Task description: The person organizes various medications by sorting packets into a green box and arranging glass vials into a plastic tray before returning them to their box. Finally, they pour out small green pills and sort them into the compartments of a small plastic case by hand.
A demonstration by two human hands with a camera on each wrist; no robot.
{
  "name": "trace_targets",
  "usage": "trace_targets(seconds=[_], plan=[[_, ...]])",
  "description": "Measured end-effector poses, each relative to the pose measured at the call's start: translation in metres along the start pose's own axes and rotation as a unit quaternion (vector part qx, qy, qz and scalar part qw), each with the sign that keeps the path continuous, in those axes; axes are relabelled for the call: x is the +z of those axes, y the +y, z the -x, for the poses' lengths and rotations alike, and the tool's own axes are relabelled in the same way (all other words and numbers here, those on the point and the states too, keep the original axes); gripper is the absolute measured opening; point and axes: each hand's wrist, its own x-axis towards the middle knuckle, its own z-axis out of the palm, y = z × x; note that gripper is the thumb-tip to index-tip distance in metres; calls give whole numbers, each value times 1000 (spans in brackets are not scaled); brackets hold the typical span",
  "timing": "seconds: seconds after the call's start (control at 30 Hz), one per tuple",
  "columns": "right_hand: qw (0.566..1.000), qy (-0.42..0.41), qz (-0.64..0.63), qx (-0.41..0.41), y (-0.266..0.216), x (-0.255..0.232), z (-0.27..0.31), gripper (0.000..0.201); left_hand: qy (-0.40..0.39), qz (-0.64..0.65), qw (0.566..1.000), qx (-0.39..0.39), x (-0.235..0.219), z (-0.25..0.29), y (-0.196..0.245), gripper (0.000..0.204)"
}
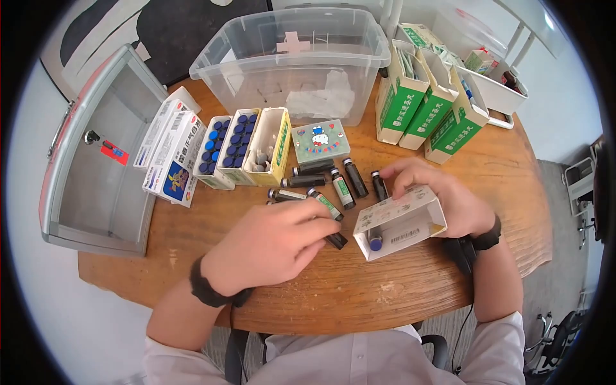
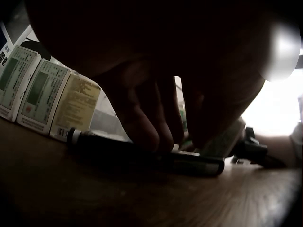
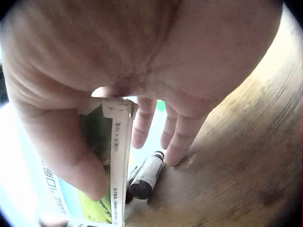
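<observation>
My left hand (image 1: pixel 276 237) is over a loose group of dark glass vials, fingers bent down. In the left wrist view its fingertips (image 2: pixel 151 142) come right down at a dark vial (image 2: pixel 194 165), thumb apart from the fingers. My right hand (image 1: pixel 449 192) grips a small open carton (image 1: pixel 404 215), its thumb (image 3: pixel 94 179) along one side in the right wrist view. A blue-capped vial (image 1: pixel 375 240) lies inside the carton's open end. The other right fingers extend past the carton, near a labelled vial (image 3: pixel 147 177) on the table.
Several more vials (image 1: pixel 343 189) lie before a green Hello Kitty case (image 1: pixel 321 141). Boxes of capped vials (image 1: pixel 215 154) stand left, beside an open yellow carton (image 1: pixel 276 138). A clear bin (image 1: pixel 256 83) is behind, green cartons (image 1: pixel 401 102) right, a clear-fronted case (image 1: pixel 102 192) far left.
</observation>
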Motion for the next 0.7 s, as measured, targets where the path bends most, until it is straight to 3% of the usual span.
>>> trace_targets(seconds=[0.13, 0.47, 0.57, 0.63, 0.7], plan=[[1000, 0, -7, -9, 5, 8, -3, 55, -88, -26, 995, -44, -6, 0, 7, 28], [998, 17, 56, -39, -7, 14, -4, 57, -74, -22, 997, 14, -16, -1, 2, 28], [996, 37, 73, -39, -10, 17, -4, 58, -53, 46, 996, -50, -36, -2, 10, 25], [995, 45, 75, -53, -10, 21, -4, 58, 77, 121, 989, 28, -41, 0, 11, 27], [993, 49, 80, -69, -11, 23, -7, 59, 110, 83, 989, 60, -29, -1, 18, 28]])
